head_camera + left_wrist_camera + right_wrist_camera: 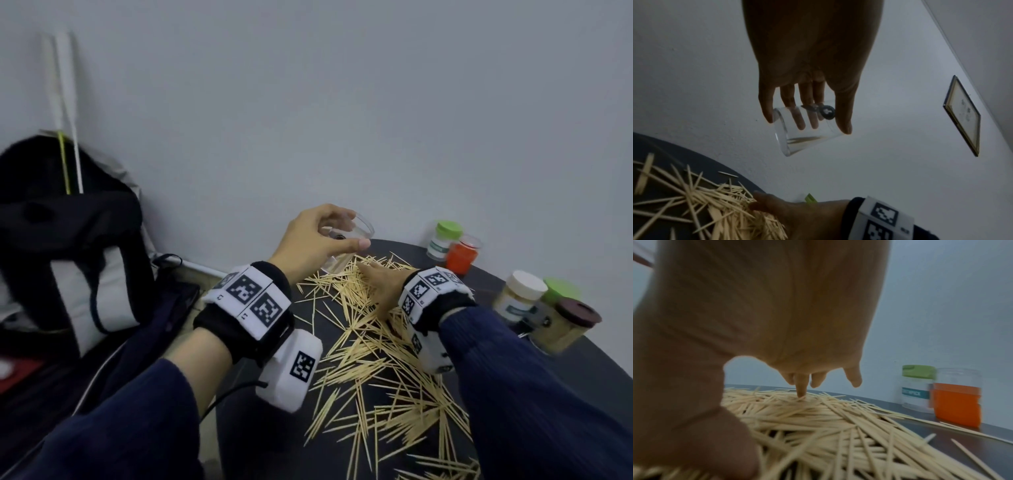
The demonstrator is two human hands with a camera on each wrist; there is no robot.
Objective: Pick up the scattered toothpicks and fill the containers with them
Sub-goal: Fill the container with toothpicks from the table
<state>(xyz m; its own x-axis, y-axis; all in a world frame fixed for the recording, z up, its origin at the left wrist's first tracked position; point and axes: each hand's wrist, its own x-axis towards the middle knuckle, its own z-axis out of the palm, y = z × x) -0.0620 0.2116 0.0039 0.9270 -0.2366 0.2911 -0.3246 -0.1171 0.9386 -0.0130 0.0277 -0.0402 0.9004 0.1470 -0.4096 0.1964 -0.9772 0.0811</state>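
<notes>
Holding my left hand (313, 236) above the far edge of the dark worktop (274, 445), I have its grip wrapped round a clear cup (805, 129), tilted, a few toothpicks inside it. My right hand (382, 279) lies low on the toothpick pile (370, 359), fingers (802, 386) extended, one fingertip touching the sticks, nothing gripped. Toothpicks lie scattered over the worktop. A green-lidded jar (443, 240) and an orange container (462, 257) stand touching at the back right

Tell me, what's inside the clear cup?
The clear cup, tilted in the left hand, holds a few toothpicks along its lower side. The fingers hide part of the inside.
</notes>
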